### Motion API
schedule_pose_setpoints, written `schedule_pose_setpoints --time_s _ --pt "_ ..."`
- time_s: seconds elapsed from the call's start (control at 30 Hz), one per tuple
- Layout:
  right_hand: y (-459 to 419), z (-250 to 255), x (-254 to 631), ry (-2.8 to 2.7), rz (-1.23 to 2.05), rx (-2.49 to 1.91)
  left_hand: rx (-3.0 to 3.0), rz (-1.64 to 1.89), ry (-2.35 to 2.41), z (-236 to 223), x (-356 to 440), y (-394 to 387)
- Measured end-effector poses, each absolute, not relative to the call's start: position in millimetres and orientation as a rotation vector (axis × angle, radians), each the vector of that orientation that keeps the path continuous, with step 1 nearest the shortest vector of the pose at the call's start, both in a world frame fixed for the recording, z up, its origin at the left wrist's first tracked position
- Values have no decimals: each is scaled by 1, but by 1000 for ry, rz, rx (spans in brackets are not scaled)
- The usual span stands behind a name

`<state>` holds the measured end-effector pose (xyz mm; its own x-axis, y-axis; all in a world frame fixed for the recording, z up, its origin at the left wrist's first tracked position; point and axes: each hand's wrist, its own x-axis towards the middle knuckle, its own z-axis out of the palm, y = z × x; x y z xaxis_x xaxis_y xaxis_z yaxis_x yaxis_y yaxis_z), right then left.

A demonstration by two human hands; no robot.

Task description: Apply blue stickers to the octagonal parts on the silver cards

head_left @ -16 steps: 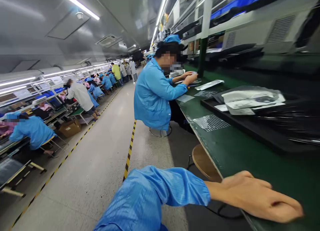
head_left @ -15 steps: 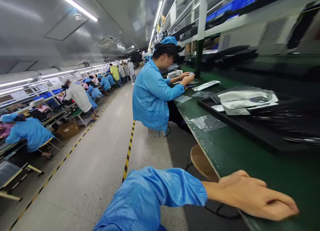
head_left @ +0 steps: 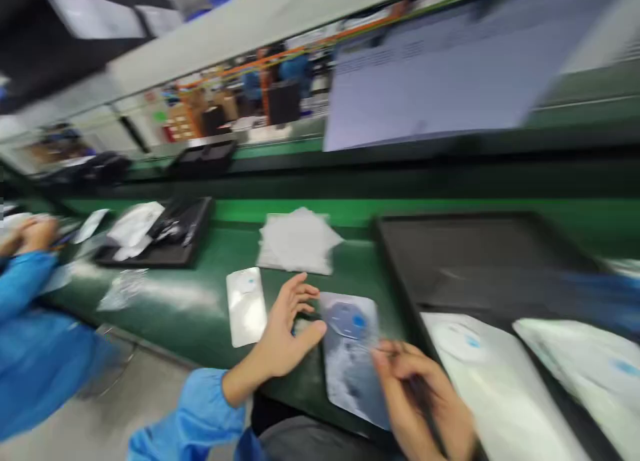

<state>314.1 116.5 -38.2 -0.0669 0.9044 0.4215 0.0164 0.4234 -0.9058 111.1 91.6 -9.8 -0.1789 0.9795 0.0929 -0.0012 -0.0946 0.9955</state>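
Note:
My left hand (head_left: 287,331) is open, its fingers spread just left of a flat grey-blue plate (head_left: 350,374) on the green bench. The plate carries a rounded part with a blue dot near its far end. At the plate's right edge, my right hand (head_left: 425,398) is closed around a thin dark pen-like tool (head_left: 425,408), too blurred to tell its kind. Left of my left hand lies a smaller pale shiny plate (head_left: 247,308). Beyond it is a stack of white sheets (head_left: 300,241).
A large black tray (head_left: 460,248) stands at right, with white flat packets (head_left: 480,388) at its near side. Another black tray (head_left: 200,231) holds bags at left. A co-worker's blue sleeve (head_left: 30,288) is far left. A paper sheet (head_left: 425,68) hangs above the bench.
The view has swung from the aisle to the bench in front of me. My left hand, curled over the bench before, is spread beside the plate. My right hand has come into view.

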Motion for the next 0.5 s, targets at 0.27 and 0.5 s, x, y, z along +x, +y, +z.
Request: schedule_pose_setpoints --time_s 0.27,0.5 --pt "118 -29 306 -1460 936 -924 774 1069 1047 -9 153 143" --pt "114 -52 330 -1875 362 -1193 548 1025 1047 -16 145 146"
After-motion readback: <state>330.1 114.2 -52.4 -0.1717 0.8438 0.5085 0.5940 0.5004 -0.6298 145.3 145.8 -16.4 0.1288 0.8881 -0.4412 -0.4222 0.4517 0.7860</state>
